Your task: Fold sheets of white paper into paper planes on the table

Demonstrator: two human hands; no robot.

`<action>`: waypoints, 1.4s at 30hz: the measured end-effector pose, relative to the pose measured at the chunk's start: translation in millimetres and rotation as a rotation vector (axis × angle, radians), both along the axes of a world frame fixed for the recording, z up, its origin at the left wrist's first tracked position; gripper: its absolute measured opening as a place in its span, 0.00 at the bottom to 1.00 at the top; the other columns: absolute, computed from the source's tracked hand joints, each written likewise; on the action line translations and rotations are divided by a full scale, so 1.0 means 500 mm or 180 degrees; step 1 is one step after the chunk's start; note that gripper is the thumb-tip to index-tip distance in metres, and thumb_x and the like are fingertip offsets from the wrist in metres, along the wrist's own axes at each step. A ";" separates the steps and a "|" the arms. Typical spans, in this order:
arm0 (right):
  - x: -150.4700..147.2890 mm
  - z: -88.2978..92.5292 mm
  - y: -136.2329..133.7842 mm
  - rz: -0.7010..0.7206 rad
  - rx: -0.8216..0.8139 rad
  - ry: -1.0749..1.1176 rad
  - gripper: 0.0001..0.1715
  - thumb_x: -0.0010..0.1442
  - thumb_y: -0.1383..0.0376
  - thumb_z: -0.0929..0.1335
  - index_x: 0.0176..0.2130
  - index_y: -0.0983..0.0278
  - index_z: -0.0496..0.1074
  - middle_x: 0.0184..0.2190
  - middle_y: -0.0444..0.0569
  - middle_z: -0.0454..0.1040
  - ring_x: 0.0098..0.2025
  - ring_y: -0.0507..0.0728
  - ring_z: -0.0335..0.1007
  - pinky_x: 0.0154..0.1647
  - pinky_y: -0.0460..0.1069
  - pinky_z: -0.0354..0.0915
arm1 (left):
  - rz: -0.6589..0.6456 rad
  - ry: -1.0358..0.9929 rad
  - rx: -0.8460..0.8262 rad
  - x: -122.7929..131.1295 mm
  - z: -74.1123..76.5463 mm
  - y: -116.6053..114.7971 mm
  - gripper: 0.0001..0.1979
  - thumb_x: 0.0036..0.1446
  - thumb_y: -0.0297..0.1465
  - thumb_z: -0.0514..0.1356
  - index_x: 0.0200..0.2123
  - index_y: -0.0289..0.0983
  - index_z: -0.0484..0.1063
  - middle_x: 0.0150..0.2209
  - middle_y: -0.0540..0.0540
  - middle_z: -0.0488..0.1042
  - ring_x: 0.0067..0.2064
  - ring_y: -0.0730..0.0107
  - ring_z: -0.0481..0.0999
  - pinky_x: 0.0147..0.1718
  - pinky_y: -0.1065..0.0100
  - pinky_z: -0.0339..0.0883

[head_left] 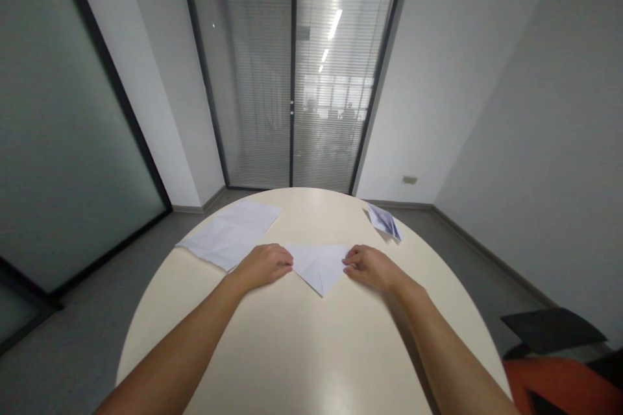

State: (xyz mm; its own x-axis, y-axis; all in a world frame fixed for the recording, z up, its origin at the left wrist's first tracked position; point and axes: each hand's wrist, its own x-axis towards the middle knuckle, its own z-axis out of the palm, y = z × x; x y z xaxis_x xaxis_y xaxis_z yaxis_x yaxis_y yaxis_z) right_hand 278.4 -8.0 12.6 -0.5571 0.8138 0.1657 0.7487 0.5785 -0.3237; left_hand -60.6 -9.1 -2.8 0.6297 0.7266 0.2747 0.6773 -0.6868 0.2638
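A folded sheet of white paper lies in the middle of the round table, its pointed corner toward me and a crease running to that point. My left hand grips its left corner, fingers closed together. At the right corner, my right hand pinches the paper between thumb and fingers. The ends of both corners are hidden by the fingers. Just beyond my left hand lies a larger, creased white sheet. A small folded piece of paper with a bluish pattern rests past my right hand.
The cream round table fills the lower middle. An orange and black chair stands at its right. Beyond the far edge are a glass door with blinds and white walls, with a frosted glass panel on the left.
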 end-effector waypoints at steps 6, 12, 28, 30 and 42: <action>0.006 -0.007 0.008 0.0034 -0.0034 0.0130 0.17 0.65 0.55 0.66 0.45 0.59 0.81 0.45 0.53 0.78 0.44 0.59 0.75 0.49 0.51 0.67 | -0.0006 -0.0023 0.0073 0.001 -0.006 0.006 0.12 0.67 0.37 0.56 0.45 0.43 0.78 0.45 0.47 0.80 0.50 0.64 0.75 0.51 0.64 0.65; -0.004 0.003 0.001 0.0098 0.0052 0.0188 0.23 0.70 0.55 0.59 0.42 0.62 0.79 0.41 0.54 0.78 0.44 0.60 0.73 0.47 0.51 0.66 | 0.0075 -0.0129 0.0113 0.001 -0.009 0.006 0.10 0.65 0.36 0.57 0.44 0.42 0.77 0.44 0.47 0.80 0.48 0.64 0.76 0.49 0.65 0.66; -0.019 -0.010 -0.002 -0.0163 0.0234 0.0277 0.13 0.65 0.60 0.64 0.42 0.63 0.76 0.39 0.52 0.76 0.43 0.59 0.71 0.46 0.51 0.64 | 0.0774 -0.0404 -0.0086 0.014 -0.013 0.011 0.11 0.66 0.37 0.54 0.41 0.42 0.76 0.38 0.48 0.80 0.41 0.64 0.78 0.40 0.68 0.65; -0.019 -0.011 0.002 -0.0187 0.0238 0.0324 0.16 0.68 0.60 0.61 0.41 0.63 0.75 0.39 0.53 0.76 0.43 0.59 0.70 0.45 0.51 0.64 | 0.0867 -0.0498 -0.0116 0.017 -0.014 0.011 0.11 0.66 0.36 0.55 0.41 0.42 0.76 0.39 0.48 0.80 0.41 0.64 0.78 0.39 0.68 0.65; -0.028 -0.036 0.018 -0.0672 -0.0025 0.0593 0.17 0.66 0.60 0.62 0.50 0.64 0.73 0.35 0.50 0.79 0.36 0.58 0.73 0.37 0.50 0.63 | 0.1263 -0.0494 -0.0038 0.036 -0.029 0.013 0.09 0.65 0.32 0.56 0.40 0.40 0.77 0.37 0.47 0.80 0.40 0.65 0.77 0.38 0.68 0.64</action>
State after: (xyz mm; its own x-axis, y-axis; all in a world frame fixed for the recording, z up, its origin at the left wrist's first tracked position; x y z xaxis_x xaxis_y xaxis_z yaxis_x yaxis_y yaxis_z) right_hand 264.3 1.1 -5.6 -0.3356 0.9102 0.2426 0.7795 0.4130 -0.4709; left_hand -42.5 -2.8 -17.5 0.2523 0.9080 0.3345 0.8402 -0.3770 0.3898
